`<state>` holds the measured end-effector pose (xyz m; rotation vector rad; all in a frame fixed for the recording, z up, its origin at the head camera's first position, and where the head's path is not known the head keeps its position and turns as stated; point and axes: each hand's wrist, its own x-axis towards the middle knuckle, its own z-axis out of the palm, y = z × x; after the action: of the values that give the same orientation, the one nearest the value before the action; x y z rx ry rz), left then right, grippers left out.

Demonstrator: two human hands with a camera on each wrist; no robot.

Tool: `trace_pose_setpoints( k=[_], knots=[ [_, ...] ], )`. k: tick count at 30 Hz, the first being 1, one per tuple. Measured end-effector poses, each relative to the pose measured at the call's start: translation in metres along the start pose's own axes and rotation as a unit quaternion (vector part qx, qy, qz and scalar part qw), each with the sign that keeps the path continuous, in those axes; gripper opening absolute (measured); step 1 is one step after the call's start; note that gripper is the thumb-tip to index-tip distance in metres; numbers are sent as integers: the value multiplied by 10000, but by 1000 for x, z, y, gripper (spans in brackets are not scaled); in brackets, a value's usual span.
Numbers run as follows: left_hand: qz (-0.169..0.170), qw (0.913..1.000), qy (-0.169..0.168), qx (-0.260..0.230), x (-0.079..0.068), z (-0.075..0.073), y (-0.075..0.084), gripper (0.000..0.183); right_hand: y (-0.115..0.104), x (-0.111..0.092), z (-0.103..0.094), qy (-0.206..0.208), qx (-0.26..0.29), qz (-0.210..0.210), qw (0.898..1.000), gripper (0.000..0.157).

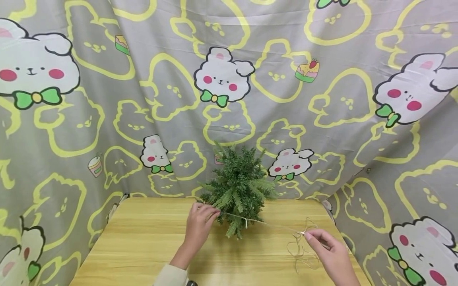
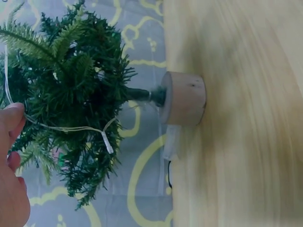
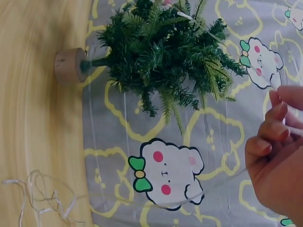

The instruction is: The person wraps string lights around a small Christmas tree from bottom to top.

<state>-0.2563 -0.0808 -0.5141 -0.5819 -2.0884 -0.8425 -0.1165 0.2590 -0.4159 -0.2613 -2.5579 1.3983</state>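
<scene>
One thin wire point(image 2: 71, 128), pinched by left hand point(image 1: 199, 223) and right hand point(image 1: 332, 254), spans crosswise before one tree point(image 1: 239, 186) near the far edge of the table point(image 1: 143, 238), left hand nearer.

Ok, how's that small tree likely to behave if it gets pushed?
The tree may tip, since it spreads much wider than its wooden base. Its thin, needled branches will probably flex. The base looks round, so it could roll once toppled.
</scene>
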Motion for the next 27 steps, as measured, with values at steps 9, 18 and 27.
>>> trace_pose_setpoints(
  k=[9, 18, 27],
  knots=[
    [-164, 9996, -109, 180, -3, 0, 5, 18, 10, 13, 5, 279, -343, 122, 9989, 38],
    [-296, 9981, 228, -493, -8, -19, 55, 18, 8, 7, 17, 132, -353, -74, 9993, 31],
    [175, 9821, 134, -1871, 6, -11, 126, 17, -4, 1, 31, -172, -155, 36, 9997, 32]
  ],
)
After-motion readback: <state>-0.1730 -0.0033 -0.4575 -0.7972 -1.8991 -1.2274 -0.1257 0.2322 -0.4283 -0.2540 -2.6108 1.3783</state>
